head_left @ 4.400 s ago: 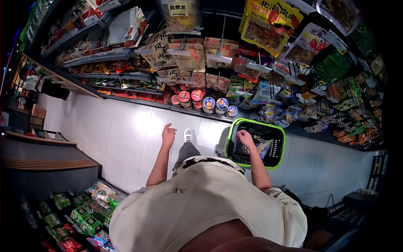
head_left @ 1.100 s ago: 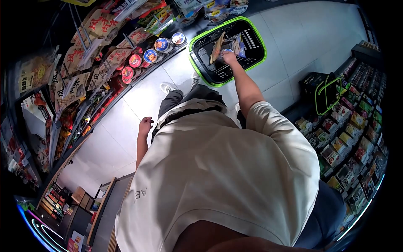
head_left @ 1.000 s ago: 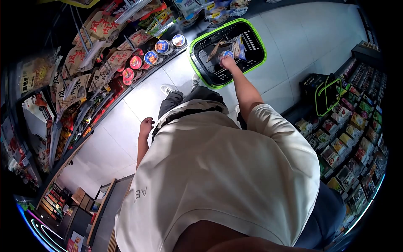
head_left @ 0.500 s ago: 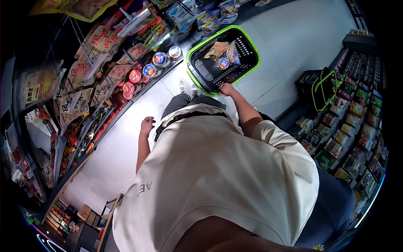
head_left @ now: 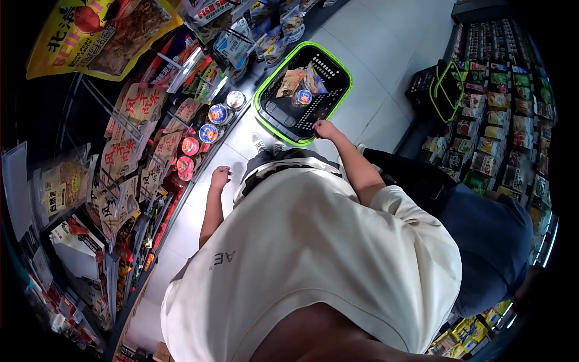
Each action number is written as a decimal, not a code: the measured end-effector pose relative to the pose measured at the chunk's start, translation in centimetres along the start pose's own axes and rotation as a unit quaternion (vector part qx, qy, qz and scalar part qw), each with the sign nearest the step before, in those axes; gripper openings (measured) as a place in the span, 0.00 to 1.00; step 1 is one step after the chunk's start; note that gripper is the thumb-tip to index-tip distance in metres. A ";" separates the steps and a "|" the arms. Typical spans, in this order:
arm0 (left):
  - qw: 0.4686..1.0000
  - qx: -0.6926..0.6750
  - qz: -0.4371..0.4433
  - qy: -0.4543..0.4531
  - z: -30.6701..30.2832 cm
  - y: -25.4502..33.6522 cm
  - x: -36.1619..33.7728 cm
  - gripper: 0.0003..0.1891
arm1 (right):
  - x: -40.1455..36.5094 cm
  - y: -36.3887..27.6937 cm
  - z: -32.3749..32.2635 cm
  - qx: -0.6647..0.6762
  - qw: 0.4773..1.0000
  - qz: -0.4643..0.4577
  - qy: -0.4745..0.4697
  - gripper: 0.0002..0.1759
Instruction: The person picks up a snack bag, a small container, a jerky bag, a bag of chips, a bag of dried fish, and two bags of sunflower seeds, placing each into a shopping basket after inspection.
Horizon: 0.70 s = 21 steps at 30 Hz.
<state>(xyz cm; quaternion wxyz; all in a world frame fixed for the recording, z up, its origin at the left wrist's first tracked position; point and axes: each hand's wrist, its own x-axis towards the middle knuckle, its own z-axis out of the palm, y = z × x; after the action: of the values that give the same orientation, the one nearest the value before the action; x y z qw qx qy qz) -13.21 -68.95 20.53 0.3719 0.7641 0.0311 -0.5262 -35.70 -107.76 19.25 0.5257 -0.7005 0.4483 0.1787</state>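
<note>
While left fingers (head_left: 226,171) hang half open, right fingers (head_left: 317,126) curl narrow by basket (head_left: 256,103) rim, grip unclear.

Item count, head view.
From my remote station I count two baskets: one open basket (head_left: 268,99) and one basket with green handles (head_left: 422,90); inside the former, one brown pouch (head_left: 291,82), one blue-and-white pouch (head_left: 314,79) and one blue-lidded tub (head_left: 303,97); on the shelf edge, three blue-lidded shelf tubs (head_left: 218,114) and at least two red-lidded tubs (head_left: 190,145), lower stack unclear; one left hand (head_left: 221,177), one right hand (head_left: 324,129); one other person (head_left: 482,241).
</note>
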 end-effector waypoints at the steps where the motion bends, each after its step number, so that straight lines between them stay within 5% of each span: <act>1: 1.000 0.000 0.009 -0.001 0.0 0.5 0.3 0.10 | 0.0 0.4 0.1 -0.016 1.000 -0.004 0.007 0.11; 14: 0.998 0.026 -0.053 0.034 0.4 -0.9 -0.2 0.11 | 0.9 2.0 -3.1 -0.018 0.999 0.001 -0.037 0.11; 21: 0.990 -0.086 -0.029 0.108 6.6 0.3 -2.9 0.11 | 5.4 4.2 -7.7 -0.051 0.994 -0.039 -0.087 0.10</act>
<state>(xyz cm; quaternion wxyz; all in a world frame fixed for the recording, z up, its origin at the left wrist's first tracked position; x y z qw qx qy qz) -19.53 -72.10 22.00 0.4155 0.7803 0.1388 -0.4464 -37.91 -117.23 15.90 0.5329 -0.7249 0.3638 0.2411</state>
